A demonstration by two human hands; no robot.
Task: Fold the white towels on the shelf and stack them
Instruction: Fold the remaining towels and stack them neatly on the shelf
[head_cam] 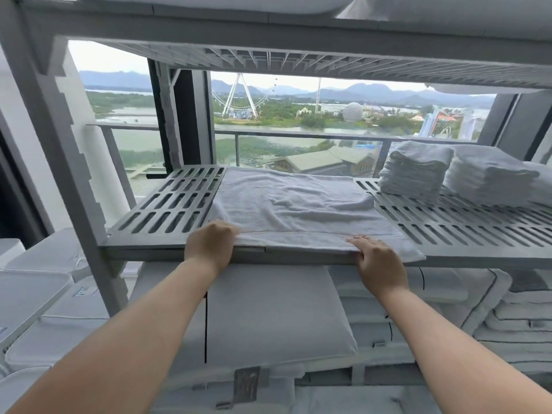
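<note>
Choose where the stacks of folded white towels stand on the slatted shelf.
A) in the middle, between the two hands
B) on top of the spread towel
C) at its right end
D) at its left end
C: the folded towel stacks stand at the right end of the slatted shelf, to the right of the spread towel and apart from it.

matt grey slotted plastic shelf [179, 201], nubby white terry-cloth towel [292, 204], rumpled
</note>
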